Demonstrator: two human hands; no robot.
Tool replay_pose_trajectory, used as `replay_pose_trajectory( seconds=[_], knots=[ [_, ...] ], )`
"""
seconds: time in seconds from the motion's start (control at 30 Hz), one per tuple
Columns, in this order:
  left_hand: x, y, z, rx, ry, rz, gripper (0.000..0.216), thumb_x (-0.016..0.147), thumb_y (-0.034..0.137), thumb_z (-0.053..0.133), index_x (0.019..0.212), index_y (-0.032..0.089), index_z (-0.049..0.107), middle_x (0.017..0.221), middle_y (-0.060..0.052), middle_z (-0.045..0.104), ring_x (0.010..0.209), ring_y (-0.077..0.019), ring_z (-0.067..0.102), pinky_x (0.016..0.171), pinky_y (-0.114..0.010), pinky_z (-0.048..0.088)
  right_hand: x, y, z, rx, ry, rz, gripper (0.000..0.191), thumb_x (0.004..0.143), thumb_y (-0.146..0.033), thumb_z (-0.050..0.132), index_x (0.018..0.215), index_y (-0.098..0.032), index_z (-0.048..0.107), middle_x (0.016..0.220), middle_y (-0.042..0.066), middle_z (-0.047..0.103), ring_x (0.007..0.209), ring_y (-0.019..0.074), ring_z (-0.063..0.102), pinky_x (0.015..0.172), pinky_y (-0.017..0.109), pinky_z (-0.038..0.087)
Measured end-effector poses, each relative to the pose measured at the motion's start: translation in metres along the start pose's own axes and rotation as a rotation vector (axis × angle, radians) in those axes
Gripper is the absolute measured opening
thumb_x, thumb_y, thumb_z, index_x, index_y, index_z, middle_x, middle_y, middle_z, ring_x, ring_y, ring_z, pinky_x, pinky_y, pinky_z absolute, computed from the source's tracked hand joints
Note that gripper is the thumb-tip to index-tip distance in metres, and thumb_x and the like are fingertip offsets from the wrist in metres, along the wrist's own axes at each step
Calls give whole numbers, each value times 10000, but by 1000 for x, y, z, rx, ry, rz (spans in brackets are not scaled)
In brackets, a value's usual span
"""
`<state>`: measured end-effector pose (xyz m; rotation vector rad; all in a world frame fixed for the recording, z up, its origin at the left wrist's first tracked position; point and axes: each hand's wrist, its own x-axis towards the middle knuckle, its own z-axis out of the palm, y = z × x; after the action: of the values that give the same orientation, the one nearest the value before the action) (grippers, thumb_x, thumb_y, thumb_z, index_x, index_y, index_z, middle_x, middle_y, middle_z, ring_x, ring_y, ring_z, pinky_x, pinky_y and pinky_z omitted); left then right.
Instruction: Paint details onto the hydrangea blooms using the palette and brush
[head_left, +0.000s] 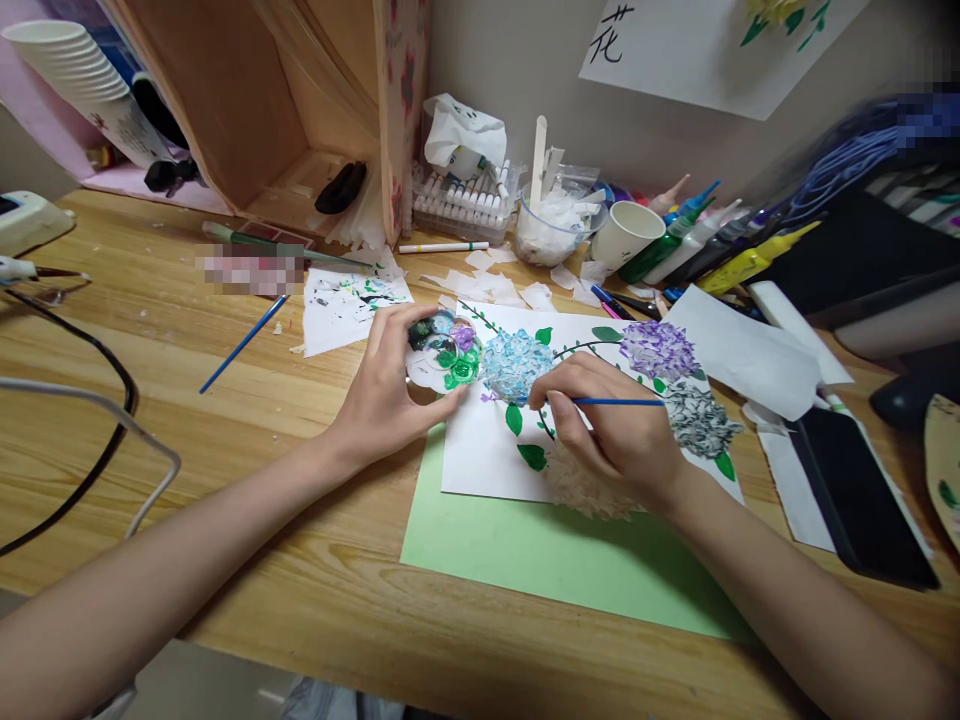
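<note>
My left hand (390, 385) grips the rim of a small paint palette (427, 374) with thumb and fingers; green, purple and dark paint lie in its wells. In my right hand (611, 415) is a thin blue paintbrush (622, 402), its tip hidden by the fingers. That hand rests over a white sheet (480, 460) bearing raised paper flowers: a light blue one (516, 366) beside the fingers, a purple one (658, 348), a dark grey one (703, 418) and a pale one partly under the wrist. Painted green leaves surround them. Beneath lies a green sheet (525, 555).
Another blue brush (244, 343) and a paint-smeared paper (330, 325) lie left. Behind are a marker box (461, 205), a tub of paper scraps (555, 230), a paper cup (628, 238) and paint bottles (750, 262). A black phone-like slab (862, 495) lies right; cables (112, 400) cross the left.
</note>
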<state>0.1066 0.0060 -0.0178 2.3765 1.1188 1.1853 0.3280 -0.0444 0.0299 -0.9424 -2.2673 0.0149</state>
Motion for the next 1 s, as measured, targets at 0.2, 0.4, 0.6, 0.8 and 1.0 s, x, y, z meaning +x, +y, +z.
replay_pose_trajectory(
  seconds=[0.2, 0.4, 0.6, 0.8, 1.0],
  knots=[
    [0, 0, 0, 0, 2, 6, 669, 714, 306, 745, 1273, 228, 385, 1236, -104, 511, 1181, -264, 488, 998, -453, 447, 0, 0, 0, 7, 7, 7, 171, 909, -79, 417, 848, -189, 533, 699, 28, 620, 622, 140, 527, 593, 272, 456],
    [0, 0, 1, 5, 6, 12, 673, 708, 300, 751, 1270, 200, 395, 1232, -113, 513, 1178, -257, 489, 1001, -430, 448, 0, 0, 1, 10, 9, 9, 172, 906, -73, 420, 849, -190, 533, 701, 29, 620, 620, 140, 524, 595, 273, 455],
    [0, -1, 1, 5, 4, 16, 675, 711, 296, 748, 1276, 195, 392, 1230, -116, 511, 1176, -250, 487, 1004, -427, 448, 0, 1, 1, -1, -3, -4, 170, 906, -73, 420, 854, -191, 530, 703, 30, 617, 622, 143, 524, 595, 275, 451],
    [0, -1, 1, 3, 4, 13, 677, 711, 306, 747, 1277, 214, 386, 1231, -108, 513, 1173, -259, 489, 996, -444, 452, -1, 2, 1, -1, -3, -13, 160, 904, -74, 428, 856, -185, 534, 700, 34, 621, 626, 145, 524, 599, 277, 459],
    [0, 0, 1, 4, 5, 13, 677, 709, 308, 749, 1274, 223, 386, 1232, -105, 511, 1177, -265, 490, 997, -454, 448, -2, 2, 2, -9, 5, -9, 163, 910, -80, 420, 862, -183, 537, 709, 38, 630, 635, 145, 531, 593, 280, 463]
  ],
)
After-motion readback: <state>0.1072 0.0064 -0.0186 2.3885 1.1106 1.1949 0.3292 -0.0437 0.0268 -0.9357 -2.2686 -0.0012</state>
